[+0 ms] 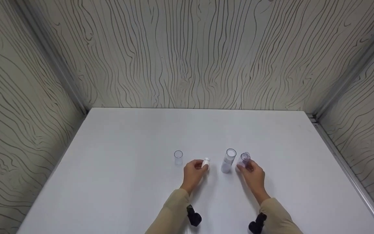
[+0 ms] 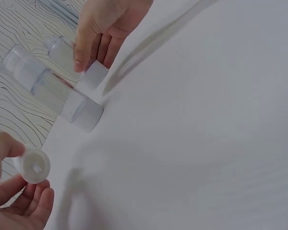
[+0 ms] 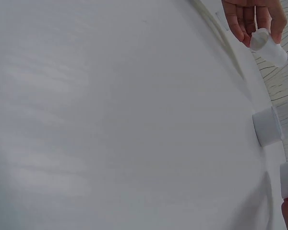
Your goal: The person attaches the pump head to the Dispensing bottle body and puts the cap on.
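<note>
Between thumb and fingers, my left hand (image 1: 193, 174) pinches a small white pump top (image 1: 206, 161). Its hollow round underside (image 2: 35, 166) faces the left wrist camera, and it is held above the table. My right hand (image 1: 254, 175) grips a clear bottle with a white base (image 2: 95, 74), the narrower neck pointing up. Upright between the hands stands a second, taller clear bottle (image 1: 228, 161), also white at its base (image 3: 268, 127). Neither hand touches that one.
A clear open-topped cap (image 1: 178, 158) stands on the white table (image 1: 118, 182), left of and beyond the left hand. Wood-grain patterned panels (image 1: 187, 55) rise behind the table and on both sides.
</note>
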Available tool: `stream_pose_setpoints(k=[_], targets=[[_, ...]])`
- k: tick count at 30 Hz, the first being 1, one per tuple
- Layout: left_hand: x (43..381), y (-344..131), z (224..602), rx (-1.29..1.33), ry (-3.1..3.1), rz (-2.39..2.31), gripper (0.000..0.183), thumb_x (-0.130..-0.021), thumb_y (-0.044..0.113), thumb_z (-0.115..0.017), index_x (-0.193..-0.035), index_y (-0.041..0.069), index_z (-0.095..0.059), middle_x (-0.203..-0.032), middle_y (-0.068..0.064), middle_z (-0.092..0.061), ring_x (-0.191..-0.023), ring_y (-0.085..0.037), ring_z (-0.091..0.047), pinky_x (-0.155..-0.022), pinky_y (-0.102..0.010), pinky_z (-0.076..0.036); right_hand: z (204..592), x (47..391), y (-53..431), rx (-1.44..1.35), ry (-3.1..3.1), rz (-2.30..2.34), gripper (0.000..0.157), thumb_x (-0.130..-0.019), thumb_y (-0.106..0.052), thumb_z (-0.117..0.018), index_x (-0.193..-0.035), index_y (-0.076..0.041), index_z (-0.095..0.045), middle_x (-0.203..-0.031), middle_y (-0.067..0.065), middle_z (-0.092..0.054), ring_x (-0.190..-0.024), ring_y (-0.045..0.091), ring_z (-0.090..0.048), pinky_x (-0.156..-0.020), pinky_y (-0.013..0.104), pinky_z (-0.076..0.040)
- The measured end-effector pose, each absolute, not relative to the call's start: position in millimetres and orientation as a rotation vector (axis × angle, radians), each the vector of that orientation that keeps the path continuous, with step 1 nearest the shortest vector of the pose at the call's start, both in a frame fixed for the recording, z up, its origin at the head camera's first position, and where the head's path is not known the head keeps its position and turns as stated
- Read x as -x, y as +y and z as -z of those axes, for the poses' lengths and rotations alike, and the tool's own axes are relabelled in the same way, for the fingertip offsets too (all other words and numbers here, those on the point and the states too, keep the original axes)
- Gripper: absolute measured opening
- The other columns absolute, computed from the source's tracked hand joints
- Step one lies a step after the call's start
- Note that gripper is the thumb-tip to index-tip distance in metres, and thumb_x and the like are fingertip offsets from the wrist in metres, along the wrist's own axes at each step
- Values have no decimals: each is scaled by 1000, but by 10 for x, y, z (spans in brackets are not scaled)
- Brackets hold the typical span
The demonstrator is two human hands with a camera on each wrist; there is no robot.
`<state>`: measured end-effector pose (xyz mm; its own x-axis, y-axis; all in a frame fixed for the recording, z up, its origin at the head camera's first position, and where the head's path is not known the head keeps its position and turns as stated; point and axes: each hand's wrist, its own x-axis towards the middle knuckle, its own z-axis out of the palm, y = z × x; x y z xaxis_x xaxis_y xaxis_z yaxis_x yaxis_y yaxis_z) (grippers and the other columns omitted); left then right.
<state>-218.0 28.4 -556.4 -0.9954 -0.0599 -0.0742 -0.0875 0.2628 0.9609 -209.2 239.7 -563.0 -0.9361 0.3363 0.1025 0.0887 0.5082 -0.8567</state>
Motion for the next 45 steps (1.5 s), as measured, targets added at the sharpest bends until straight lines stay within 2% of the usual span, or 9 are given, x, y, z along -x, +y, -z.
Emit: stream_pose_setpoints(k=[9,15,25,31,33,39,45], targets=[[2098,234,5547,181,2414,-1923,27,-86,16,-69,-108,1,-66,-102,-10,-70,-87,-11,-62,-77,-23,-57,5631,2013,2415,349,-2544,-1408,39,-87,-9,-68,-120,11,-59,-120,31,-64,-113,41,-63,-100,45,-53],[2057,198,5599,195,2405,-1957,28,-87,14,-68,-109,-3,-65,-102,-13,-70,-88,-12,-63,-78,-25,-58,5663,1934,2426,254,-2554,-1428,38,-85,-6,-71,-117,11,-60,-116,31,-66,-110,40,-65,-95,40,-56],[2004,89,5634,136,2362,-2024,34,-86,14,-69,-113,-7,-63,-104,-19,-70,-91,-18,-68,-79,-25,-60,5679,1827,2402,92,-2593,-1401,41,-79,-11,-77,-113,9,-64,-112,25,-70,-103,35,-69,-89,33,-59],[1971,14,5638,143,2404,-2022,34,-85,13,-69,-111,-7,-64,-102,-19,-70,-89,-18,-68,-77,-22,-59,5692,1787,2391,41,-2608,-1391,39,-77,-13,-80,-110,4,-67,-111,20,-72,-97,10,-68,-89,23,-58],[1969,-1,5641,154,2418,-2016,34,-85,12,-70,-111,-7,-64,-102,-19,-70,-89,-18,-68,-76,-21,-58,5699,1782,2382,1,-2613,-1389,39,-76,-13,-80,-110,3,-68,-111,19,-72,-97,4,-66,-90,24,-58],[1952,-34,5603,168,2391,-2032,35,-84,13,-70,-112,-8,-63,-102,-19,-70,-89,-18,-68,-75,-22,-58,5693,1774,2322,-105,-2614,-1394,40,-76,-10,-79,-111,4,-66,-110,19,-71,-98,12,-69,-92,39,-58],[1934,-72,5569,197,2382,-2033,37,-85,14,-70,-115,-7,-63,-103,-18,-70,-89,-17,-68,-76,-23,-59,5658,1778,2243,-144,-2611,-1413,41,-75,-6,-79,-111,5,-65,-112,20,-71,-100,27,-70,-92,40,-58]])
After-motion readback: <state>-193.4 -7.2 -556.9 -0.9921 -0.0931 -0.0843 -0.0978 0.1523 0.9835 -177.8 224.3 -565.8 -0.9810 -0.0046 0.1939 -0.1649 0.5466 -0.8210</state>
